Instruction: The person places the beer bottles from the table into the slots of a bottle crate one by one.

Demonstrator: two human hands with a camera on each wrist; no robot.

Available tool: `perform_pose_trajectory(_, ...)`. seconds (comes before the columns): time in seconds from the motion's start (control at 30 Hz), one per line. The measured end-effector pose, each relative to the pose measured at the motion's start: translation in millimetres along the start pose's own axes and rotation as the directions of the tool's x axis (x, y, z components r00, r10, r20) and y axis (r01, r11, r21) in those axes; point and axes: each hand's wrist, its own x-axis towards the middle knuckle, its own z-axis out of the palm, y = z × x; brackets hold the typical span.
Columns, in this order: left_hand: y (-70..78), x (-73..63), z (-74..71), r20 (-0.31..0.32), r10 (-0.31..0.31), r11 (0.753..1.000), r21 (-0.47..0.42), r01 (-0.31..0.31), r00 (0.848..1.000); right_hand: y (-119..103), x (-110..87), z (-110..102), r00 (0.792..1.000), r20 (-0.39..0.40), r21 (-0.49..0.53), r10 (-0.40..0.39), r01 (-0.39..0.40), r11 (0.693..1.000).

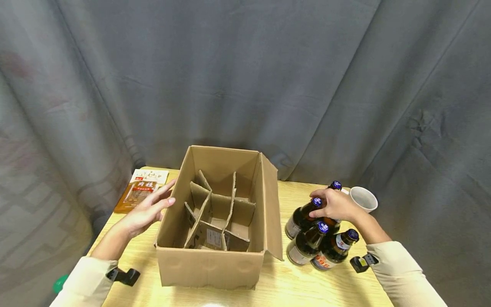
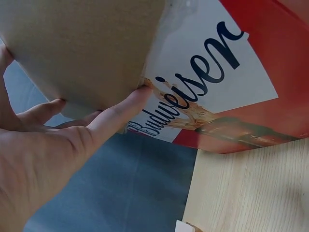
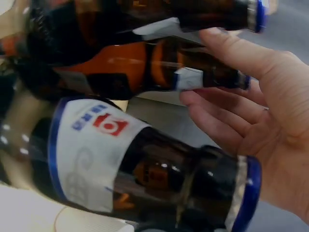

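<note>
An open cardboard box with crossed cardboard dividers stands in the middle of the table. My left hand reaches to its left side with fingers extended. In the left wrist view, the thumb touches the box's corner beside the "Budweiser" print, and the other fingertips lie along the brown panel's edge. On the right, several dark beer bottles with blue caps stand close together. My right hand is over them, thumb and fingers either side of the neck of the back-left beer bottle. A front bottle stands nearest the right wrist.
A white cup stands behind the right forearm. Flat packets lie at the back left. The box's right flap leans outward, toward the bottles. A grey curtain hangs behind the table.
</note>
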Motion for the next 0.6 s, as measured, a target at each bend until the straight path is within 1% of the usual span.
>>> perform_pose_trajectory(0.07,0.0,0.4,0.2,0.003,0.000,1.000,-0.006,0.000,1.000,0,2.3,1,1.000,0.005,-0.036,-0.004,0.004,0.999)
perform_pose_trajectory(0.13,0.1,0.4,0.6,0.006,-0.001,1.000,-0.010,0.001,1.000,0,3.9,1,1.000,0.016,-0.047,0.008,-0.007,0.999)
perform_pose_trajectory(0.33,-0.5,-1.0,2.2,0.008,0.004,1.000,-0.023,-0.003,1.000,-1,9.2,5,0.997,0.077,-0.006,0.024,-0.024,1.000)
perform_pose_trajectory(0.4,-1.2,-1.1,2.6,0.010,0.010,1.000,-0.028,-0.009,1.000,-1,10.2,7,0.997,0.071,0.000,0.021,-0.021,1.000)
perform_pose_trajectory(0.6,-3.4,-0.9,2.4,0.010,0.015,0.999,-0.045,-0.015,1.000,2,10.8,13,1.000,0.017,0.027,0.017,-0.017,0.999)
